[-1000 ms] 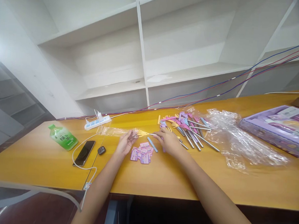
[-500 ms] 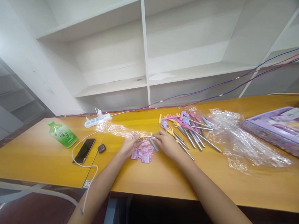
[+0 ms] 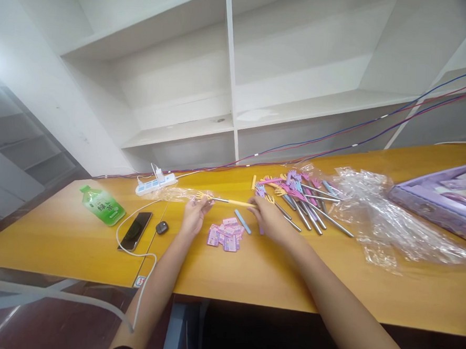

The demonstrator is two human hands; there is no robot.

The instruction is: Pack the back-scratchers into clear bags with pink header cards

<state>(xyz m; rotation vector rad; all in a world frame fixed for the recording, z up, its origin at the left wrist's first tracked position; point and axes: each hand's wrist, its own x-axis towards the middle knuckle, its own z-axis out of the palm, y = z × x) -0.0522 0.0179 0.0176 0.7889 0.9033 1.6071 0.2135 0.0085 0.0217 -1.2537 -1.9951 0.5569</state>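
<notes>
A yellow back scratcher (image 3: 235,202) with a hand-shaped head, a metal rod and a yellow handle stretches level between my hands. My left hand (image 3: 193,214) grips it near the head, fingers closed. At the handle's other end, my right hand (image 3: 267,214) is closed around the tip. Below it on the table lie a pile of small pink and purple cards (image 3: 226,234) and a loose light-blue handle tube (image 3: 242,222). Just beyond my right hand, several back scratchers (image 3: 298,195) in purple, pink, yellow and blue form a heap. A loose yellow tube (image 3: 253,182) lies behind it.
Clear plastic bags (image 3: 388,210) lie to the right of the heap, beside a purple box (image 3: 432,202). To the left are a green drink bottle (image 3: 103,205), a phone (image 3: 135,230), a black earbud case (image 3: 162,227), a white power strip (image 3: 156,184) and its cable.
My hands have moved apart, and the back scratcher now shows at greater length with its yellow handle in view. The cards and the blue tube are less covered. The view has shifted slightly.
</notes>
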